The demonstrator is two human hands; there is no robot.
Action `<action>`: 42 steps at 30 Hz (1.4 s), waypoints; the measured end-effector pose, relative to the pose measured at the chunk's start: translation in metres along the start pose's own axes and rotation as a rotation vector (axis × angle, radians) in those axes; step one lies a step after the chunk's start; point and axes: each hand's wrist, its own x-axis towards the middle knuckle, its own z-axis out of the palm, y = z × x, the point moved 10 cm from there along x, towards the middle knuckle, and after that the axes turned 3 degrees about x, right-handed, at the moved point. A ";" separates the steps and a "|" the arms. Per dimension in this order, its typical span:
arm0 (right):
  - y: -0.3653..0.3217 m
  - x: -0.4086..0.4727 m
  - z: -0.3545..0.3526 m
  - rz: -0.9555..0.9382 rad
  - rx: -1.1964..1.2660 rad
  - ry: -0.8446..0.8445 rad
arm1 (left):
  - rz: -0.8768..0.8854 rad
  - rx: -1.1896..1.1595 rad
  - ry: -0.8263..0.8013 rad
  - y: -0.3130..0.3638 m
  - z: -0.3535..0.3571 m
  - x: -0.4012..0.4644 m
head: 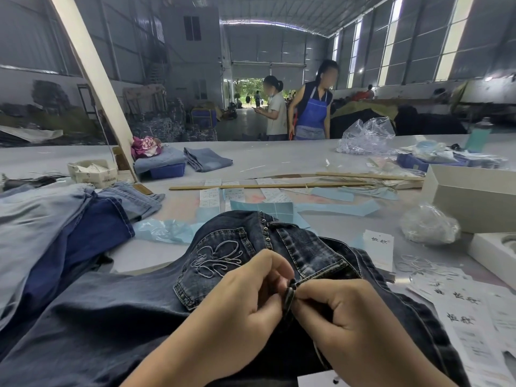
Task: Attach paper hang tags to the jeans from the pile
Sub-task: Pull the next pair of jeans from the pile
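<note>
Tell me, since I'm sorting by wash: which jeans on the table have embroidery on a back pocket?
The dark jeans under both hands, the left hand and right hand. Their pocket has pale looping stitching; the lighter folded jeans farther back show none.

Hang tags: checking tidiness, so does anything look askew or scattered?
Yes. The white hang tags lie strewn and overlapping right of the dark jeans, not stacked. Both hands' fingers pinch a belt loop.

hang tag [318,379] cut off below (string partly behind right hand [360,319])
</note>
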 end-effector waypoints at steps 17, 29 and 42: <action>0.035 -0.017 -0.051 0.211 -0.034 0.234 | -0.152 0.222 -0.072 0.012 0.005 0.051; 0.054 -0.016 -0.046 0.323 -0.112 0.086 | -0.210 0.089 -0.387 0.016 0.053 0.070; 0.045 -0.014 -0.051 0.125 -0.182 0.293 | -0.200 -0.248 -0.301 0.002 0.049 0.070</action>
